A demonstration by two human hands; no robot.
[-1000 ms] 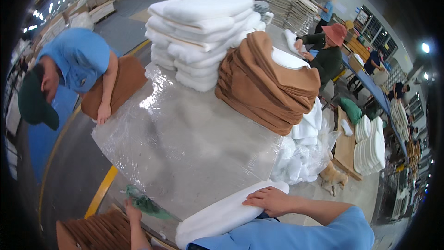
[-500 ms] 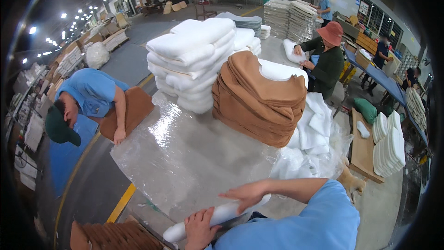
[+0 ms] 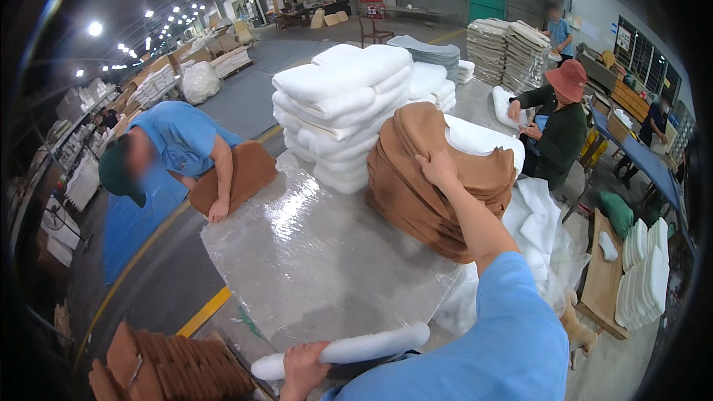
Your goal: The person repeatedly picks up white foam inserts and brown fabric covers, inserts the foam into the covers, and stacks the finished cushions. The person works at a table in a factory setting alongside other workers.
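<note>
My left hand (image 3: 304, 368) grips a white padding piece (image 3: 382, 343), held edge-on against my body at the table's near edge. My right arm reaches forward across the table. At its end, my right hand (image 3: 440, 168) has its fingers closed on the upper edge of a brown fabric piece (image 3: 416, 137), on top of a tall pile of such pieces (image 3: 405, 212). To the left of that pile rises a stack of thick white pads (image 3: 338, 96).
Clear plastic film covers the tabletop (image 3: 297, 267). Stuffed brown pieces (image 3: 174, 364) stand in a row at lower left. A co-worker in blue (image 3: 178, 137) leans over a brown cushion (image 3: 249, 174) at left; another in a red hat (image 3: 557, 119) handles white padding. White sheets (image 3: 531, 215) lie at right.
My right hand has left the white padding piece and reached forward to the brown pile. My left hand stays on the padding. The view has shifted, so the scene sits further right.
</note>
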